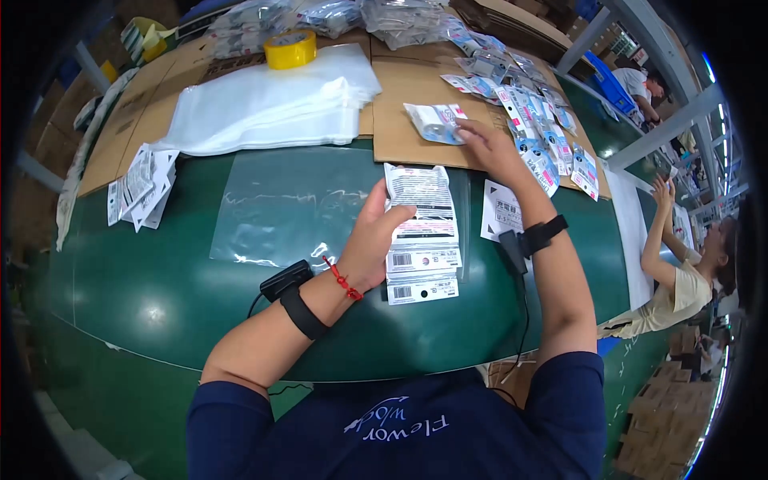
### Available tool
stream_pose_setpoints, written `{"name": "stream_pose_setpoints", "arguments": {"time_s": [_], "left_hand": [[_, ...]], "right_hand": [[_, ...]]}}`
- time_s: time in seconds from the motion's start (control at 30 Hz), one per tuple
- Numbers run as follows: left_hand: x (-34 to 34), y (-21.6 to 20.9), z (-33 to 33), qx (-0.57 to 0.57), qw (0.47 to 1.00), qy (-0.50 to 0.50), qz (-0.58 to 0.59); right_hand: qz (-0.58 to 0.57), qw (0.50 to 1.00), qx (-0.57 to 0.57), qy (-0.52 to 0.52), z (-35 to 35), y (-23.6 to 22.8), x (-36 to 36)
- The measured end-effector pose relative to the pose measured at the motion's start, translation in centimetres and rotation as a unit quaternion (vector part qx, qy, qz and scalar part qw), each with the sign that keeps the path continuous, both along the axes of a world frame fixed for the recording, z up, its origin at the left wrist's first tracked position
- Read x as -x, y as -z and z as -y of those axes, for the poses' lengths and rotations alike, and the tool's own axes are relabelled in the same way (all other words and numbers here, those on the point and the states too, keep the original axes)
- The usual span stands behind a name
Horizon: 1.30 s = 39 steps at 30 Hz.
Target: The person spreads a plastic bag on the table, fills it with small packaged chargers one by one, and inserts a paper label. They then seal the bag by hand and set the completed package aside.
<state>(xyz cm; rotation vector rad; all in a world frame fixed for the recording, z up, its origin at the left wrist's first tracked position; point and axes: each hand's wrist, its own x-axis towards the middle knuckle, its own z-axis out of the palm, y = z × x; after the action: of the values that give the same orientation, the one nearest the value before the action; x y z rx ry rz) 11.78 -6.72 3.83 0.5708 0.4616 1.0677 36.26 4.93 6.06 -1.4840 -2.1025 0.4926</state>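
The left hand holds a stack of printed packets over the green tabletop, with its thumb on top, while the right hand has its fingertips on the end of a clear-and-white packet on the cardboard; whether they pinch it cannot be told. It seems best for the left thumb to press just enough to stop slipping. The right fingers should take the packet by its edge, so it does not bend.
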Motion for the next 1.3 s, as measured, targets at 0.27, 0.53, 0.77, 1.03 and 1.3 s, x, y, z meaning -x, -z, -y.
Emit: {"name": "stream_pose_setpoints", "arguments": {"time_s": [0.27, 0.53, 0.77, 1.03, 1.3], "left_hand": [[0.3, -0.3, 0.2, -0.005, 1.0, 0.003, -0.005], [0.8, -0.9, -0.8, -0.005, 0.997, 0.022, 0.069], [1.6, -2.6, -0.6, -0.015, 0.983, 0.089, 0.158], [0.5, -2.2, 0.0, -0.108, 0.991, -0.018, -0.072], [-1.9, -5.8, 2.3, -0.181, 0.978, -0.038, -0.101]], "right_hand": [[-0.027, 0.996, -0.045, 0.069, -0.9, -1.3, 5.0], [-0.126, 0.991, -0.012, -0.052, -0.5, 0.2, 2.9], [0.016, 0.961, -0.248, -0.12, 14.7, -3.7, 7.6], [0.081, 0.949, -0.214, -0.217, 17.9, -2.3, 7.4], [-0.554, 0.817, 0.15, -0.054, 17.9, -3.1, 6.1]]}}
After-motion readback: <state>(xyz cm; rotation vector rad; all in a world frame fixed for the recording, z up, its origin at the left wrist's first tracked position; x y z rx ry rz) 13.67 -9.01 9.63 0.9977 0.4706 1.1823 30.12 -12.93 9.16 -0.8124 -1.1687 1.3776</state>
